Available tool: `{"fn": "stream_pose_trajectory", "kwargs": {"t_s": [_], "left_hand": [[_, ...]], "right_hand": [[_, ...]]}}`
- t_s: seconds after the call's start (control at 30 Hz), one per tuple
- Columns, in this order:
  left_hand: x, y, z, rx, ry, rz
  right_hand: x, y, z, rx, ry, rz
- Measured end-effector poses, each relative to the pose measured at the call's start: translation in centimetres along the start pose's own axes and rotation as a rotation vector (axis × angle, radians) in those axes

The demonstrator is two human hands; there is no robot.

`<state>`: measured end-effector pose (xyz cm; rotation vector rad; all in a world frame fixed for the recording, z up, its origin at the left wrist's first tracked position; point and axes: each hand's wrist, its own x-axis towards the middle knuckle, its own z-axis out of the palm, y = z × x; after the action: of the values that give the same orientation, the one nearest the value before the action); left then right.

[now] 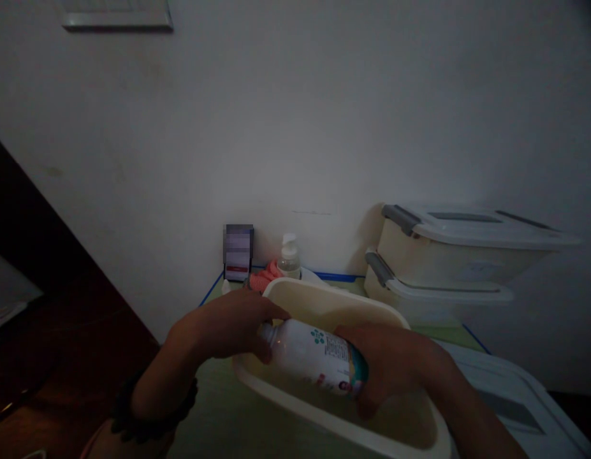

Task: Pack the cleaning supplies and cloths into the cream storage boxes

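Observation:
A white bottle (pixel 307 357) with printed text, a green flower mark and a teal band near its base lies on its side over the open cream-coloured bin (pixel 324 421). At the bottle's neck end, the fingers of my left hand (pixel 238 325) are wrapped round the cap, which they mostly hide. My right hand (pixel 391 363) grips the base end, thumb and fingers on opposite sides. Whether the bottle touches the bin's floor I cannot tell.
Behind the bin are a phone (pixel 238 252) leaning on the wall, a pump bottle (pixel 289 255) and a pink cloth (pixel 265 276). Two lidded storage boxes (pixel 448 264) are stacked at the back right. A loose-looking lid (pixel 496 376) lies right of the bin on the green table (pixel 218 414).

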<state>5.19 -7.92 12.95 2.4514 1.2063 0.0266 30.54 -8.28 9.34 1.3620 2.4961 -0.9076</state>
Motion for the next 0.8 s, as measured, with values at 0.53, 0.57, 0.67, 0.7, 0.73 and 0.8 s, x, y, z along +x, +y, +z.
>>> {"fn": "stream_pose_trajectory", "kwargs": {"t_s": [0.53, 0.57, 0.67, 0.7, 0.73, 0.8], "left_hand": [[0.4, 0.3, -0.3, 0.025, -0.07, -0.063], [0.4, 0.4, -0.4, 0.021, -0.071, -0.074], [0.3, 0.5, -0.6, -0.001, -0.071, -0.1], [0.2, 0.6, -0.7, -0.008, -0.069, -0.098], [0.2, 0.5, -0.7, -0.009, -0.067, -0.096], [0.2, 0.4, -0.7, -0.003, -0.06, -0.093]], "right_hand": [[-0.3, -0.8, -0.2, -0.072, -0.02, 0.061], [-0.3, -0.8, -0.1, -0.08, -0.02, 0.07], [-0.2, -1.0, 0.1, -0.155, 0.007, 0.144], [-0.2, -1.1, 0.1, -0.179, 0.014, 0.169], [-0.2, -1.2, 0.2, -0.195, 0.02, 0.188], [-0.1, -1.3, 0.2, -0.206, 0.027, 0.206]]}}
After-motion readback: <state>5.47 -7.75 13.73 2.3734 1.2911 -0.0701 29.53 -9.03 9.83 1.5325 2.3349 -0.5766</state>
